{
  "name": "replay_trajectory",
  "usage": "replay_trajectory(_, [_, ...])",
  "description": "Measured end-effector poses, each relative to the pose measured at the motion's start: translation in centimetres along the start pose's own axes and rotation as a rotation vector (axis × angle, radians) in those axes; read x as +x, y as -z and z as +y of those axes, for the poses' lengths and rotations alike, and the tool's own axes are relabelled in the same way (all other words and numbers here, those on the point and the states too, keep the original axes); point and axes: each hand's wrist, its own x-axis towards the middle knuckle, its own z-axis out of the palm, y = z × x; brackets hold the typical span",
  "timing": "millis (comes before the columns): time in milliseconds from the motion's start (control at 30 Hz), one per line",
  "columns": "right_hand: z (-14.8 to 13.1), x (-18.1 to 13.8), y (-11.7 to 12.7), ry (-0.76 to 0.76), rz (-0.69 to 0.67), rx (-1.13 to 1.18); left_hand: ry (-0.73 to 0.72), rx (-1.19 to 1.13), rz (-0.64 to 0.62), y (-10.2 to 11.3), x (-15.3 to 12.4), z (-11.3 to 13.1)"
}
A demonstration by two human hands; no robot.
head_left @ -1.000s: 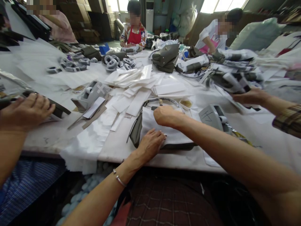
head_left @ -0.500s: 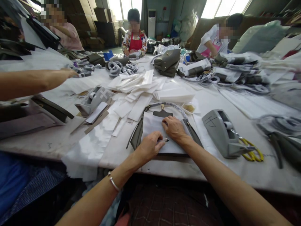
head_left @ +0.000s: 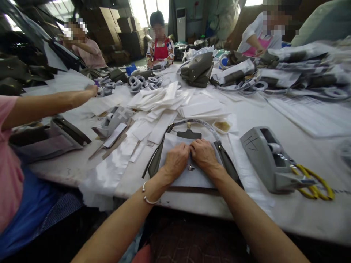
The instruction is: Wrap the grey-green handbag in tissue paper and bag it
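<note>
A dark grey handbag (head_left: 227,164) lies flat at the table's near edge, its handle (head_left: 197,122) arching away from me. A white sheet (head_left: 192,177) covers most of its face. My left hand (head_left: 177,160) and my right hand (head_left: 204,155) rest side by side on the sheet, knuckles up, thumbs touching. The fingers of both are curled down and pressed on the sheet near the bag's top flap (head_left: 189,134). A small metal fitting (head_left: 191,168) shows between my wrists.
A grey tape dispenser (head_left: 267,160) with yellow scissors (head_left: 315,182) stands to the right. Another dispenser (head_left: 115,120) and a pile of white sheets (head_left: 164,96) lie left and behind. A co-worker's arm (head_left: 55,104) reaches across at left. More bags (head_left: 197,69) and several people are at the far end.
My two hands have slid up the sheet and come together near the bag's flap. The co-worker's arm at left has reached a little farther across the table.
</note>
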Motion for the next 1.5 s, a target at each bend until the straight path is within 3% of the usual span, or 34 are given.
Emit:
replay_trajectory(300, [0.1,-0.7,0.5,0.006,-0.081,-0.006,-0.007,-0.076,0.118,-1.1,0.0,-1.8])
replay_trajectory(567, [0.0,-1.4,1.7,0.019,-0.128,-0.058,0.040,-0.063,0.080,-0.8,0.0,-2.3])
replay_trajectory(833, [0.2,-0.1,1.3,-0.024,-0.086,-0.146,0.004,0.018,0.156,-1.1,0.7,-2.3])
replay_trajectory(1100, [0.7,-0.5,1.2,0.070,0.026,-0.108,-0.010,-0.049,0.249,-1.0,0.5,-2.6])
replay_trajectory(1333, [0.5,-0.4,1.1,0.056,0.006,-0.126,0.015,-0.044,0.206,-1.0,0.6,-2.5])
replay_trajectory(1500, [0.4,0.5,1.0,-0.074,-0.106,-0.159,0.028,-0.029,0.139,-1.0,1.0,-2.3])
